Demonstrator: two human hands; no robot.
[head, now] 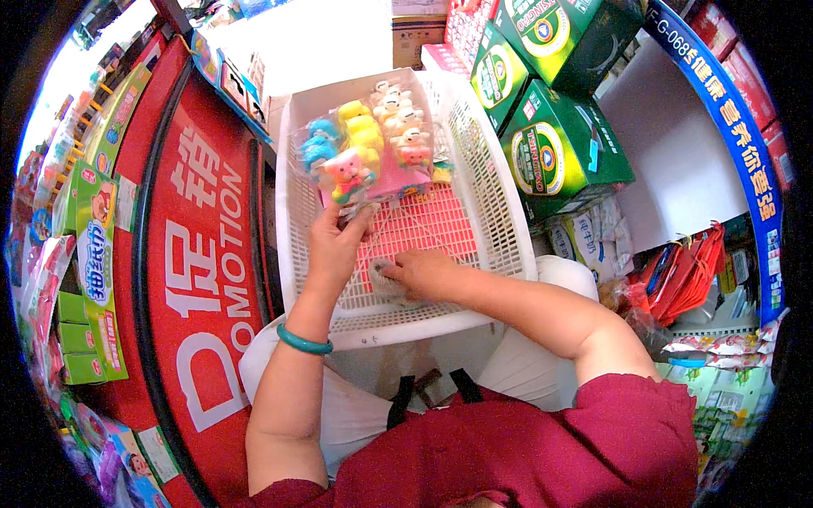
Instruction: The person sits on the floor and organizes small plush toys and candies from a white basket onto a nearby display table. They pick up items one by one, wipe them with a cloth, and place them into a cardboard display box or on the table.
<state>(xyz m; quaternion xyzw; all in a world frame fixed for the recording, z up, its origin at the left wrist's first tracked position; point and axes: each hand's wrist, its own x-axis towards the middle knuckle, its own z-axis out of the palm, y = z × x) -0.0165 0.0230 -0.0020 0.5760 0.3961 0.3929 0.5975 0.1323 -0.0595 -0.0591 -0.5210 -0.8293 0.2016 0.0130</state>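
A white plastic basket (pixel 508 184) with slatted sides stands in front of me, a red mesh base (pixel 425 225) showing inside it. At its far end lies a cardboard box (pixel 311 95) of small animal figures: blue ones (pixel 319 149), yellow ones (pixel 361 127) and cream ones (pixel 397 111), some in clear wrapping. My left hand (pixel 336 241), below a teal bangle, pinches the lower end of the clear wrapper of a pink bear figure (pixel 348 174). Near the basket's front, my right hand (pixel 419 273) has its fingers on a blurred greyish cloth-like item (pixel 384 276).
Green beer cartons (pixel 540 152) are stacked right of the basket, with milk packs (pixel 587 238) and red bags (pixel 686 279) nearer me. A red promotion shelf front (pixel 203 254) runs along the left, beside green snack boxes (pixel 95 254). The basket's near rim rests by my knees.
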